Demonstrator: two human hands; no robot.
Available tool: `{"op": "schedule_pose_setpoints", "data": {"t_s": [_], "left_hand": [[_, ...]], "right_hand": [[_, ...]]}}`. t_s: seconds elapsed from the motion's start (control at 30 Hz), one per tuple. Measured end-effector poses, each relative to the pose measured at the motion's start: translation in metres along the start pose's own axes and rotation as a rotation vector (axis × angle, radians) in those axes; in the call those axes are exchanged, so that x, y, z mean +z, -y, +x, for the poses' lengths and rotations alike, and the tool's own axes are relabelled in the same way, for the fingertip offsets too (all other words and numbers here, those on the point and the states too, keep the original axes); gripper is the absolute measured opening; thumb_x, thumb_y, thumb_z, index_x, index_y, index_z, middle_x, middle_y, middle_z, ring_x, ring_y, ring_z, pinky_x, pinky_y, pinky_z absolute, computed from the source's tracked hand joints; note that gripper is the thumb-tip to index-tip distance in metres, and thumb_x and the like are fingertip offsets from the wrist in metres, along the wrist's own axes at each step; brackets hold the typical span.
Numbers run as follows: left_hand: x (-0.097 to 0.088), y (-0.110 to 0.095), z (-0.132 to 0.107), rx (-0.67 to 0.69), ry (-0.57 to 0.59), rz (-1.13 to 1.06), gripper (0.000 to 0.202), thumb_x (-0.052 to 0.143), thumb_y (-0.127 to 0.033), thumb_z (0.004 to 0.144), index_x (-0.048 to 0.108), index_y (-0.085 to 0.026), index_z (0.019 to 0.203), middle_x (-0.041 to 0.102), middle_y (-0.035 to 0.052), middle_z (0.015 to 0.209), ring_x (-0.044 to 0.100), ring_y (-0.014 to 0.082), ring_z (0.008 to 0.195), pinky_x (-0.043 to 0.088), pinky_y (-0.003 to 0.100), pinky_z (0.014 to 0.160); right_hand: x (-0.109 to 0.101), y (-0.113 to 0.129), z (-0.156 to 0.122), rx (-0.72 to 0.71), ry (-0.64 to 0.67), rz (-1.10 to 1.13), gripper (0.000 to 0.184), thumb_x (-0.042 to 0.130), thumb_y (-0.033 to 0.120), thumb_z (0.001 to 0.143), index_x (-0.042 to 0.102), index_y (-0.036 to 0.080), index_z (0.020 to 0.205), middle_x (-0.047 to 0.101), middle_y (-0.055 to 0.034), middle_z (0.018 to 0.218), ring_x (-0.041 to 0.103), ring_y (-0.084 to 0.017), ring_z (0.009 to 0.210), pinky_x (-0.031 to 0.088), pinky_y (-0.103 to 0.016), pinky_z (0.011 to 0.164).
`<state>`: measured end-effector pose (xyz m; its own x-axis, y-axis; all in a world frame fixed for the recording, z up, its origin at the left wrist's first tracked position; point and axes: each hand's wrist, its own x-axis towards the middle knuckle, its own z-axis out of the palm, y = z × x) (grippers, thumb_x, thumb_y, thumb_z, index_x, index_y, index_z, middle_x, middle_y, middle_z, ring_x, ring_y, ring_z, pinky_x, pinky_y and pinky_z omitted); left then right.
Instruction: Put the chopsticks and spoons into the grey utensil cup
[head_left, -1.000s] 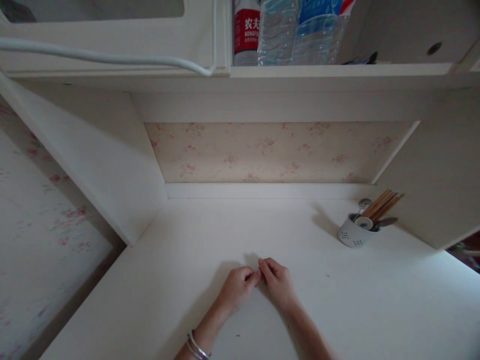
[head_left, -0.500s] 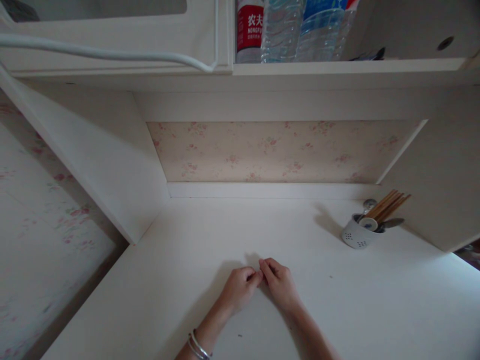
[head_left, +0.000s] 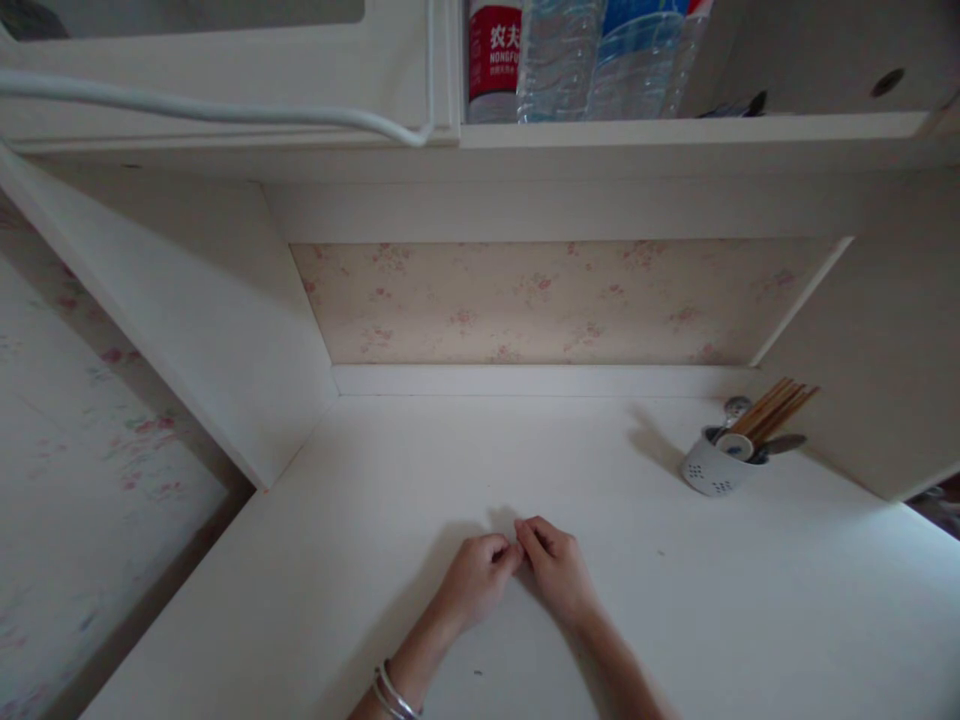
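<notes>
My left hand (head_left: 478, 575) and my right hand (head_left: 556, 568) meet fingertip to fingertip just above the white desktop (head_left: 450, 450). Both are closed, with thumb and index finger pinched together. Whatever may be between the fingertips is too small or too hidden to make out. Two silver bangles (head_left: 393, 690) circle my left wrist. The nearest object is a white utensil holder (head_left: 711, 472) to the right, with several wooden chopsticks (head_left: 776, 412) and metal spoons leaning in it.
A white side panel (head_left: 180, 310) rises at the left, and another panel (head_left: 855, 370) at the right. Overhead, a shelf (head_left: 675, 132) bears several plastic water bottles (head_left: 562, 60). A white cable (head_left: 225, 108) hangs across the cabinet door. Small dark specks lie on the desktop.
The view has shifted very slightly. Both hands keep the same pinched pose, fingertips together.
</notes>
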<state>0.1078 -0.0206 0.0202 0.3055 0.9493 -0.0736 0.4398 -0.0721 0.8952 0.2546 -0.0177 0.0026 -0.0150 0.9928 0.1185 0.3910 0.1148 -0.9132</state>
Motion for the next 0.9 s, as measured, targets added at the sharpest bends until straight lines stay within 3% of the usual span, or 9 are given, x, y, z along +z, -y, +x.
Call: {"op": "schedule_pose_setpoints", "data": {"t_s": [0.9], "left_hand": [[-0.0013,-0.0027,0.0000,-0.013,-0.001,0.019,0.038,0.044,-0.042,0.088,0.053,-0.015,0.062,0.045,-0.0023,0.057,0.040,0.0110,0.058,0.023,0.025,0.054]], "right_hand": [[0.0005,0.0020,0.0008,-0.001,0.014,-0.038,0.042,0.044,0.049,0.094,0.058,0.019,0.067,0.057,0.0006,0.059,0.050,-0.014,0.058,0.035,-0.023,0.056]]}}
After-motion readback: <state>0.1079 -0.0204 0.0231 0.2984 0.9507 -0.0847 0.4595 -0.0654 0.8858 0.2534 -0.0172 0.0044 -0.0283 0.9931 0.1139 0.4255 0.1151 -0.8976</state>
